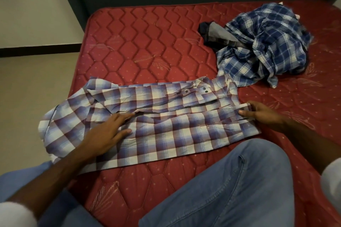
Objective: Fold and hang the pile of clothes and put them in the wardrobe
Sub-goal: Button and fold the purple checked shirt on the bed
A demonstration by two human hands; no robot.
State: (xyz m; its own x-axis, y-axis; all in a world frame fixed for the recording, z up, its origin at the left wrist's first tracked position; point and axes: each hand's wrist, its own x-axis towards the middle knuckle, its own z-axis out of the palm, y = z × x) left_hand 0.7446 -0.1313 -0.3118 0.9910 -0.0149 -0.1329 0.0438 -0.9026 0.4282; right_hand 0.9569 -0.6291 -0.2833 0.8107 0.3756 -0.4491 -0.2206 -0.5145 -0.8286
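**Checked shirt halfway through its fold**

While the checked shirt (156, 121) lies spread across the red mattress (140, 42), the step in hand looks like the lengthwise fold: a long crease already runs through its middle. The left hand (108, 131) rests flat on the cloth near the crease, fingers straight, holding nothing. The right hand (258, 111) has its grip narrow, fingers curled round the shirt's folded edge at the collar end. Next, I judge, the near half must be drawn over and smoothed without shifting the crease. A crumpled blue plaid garment (262, 42) waits behind, apart from both hands.
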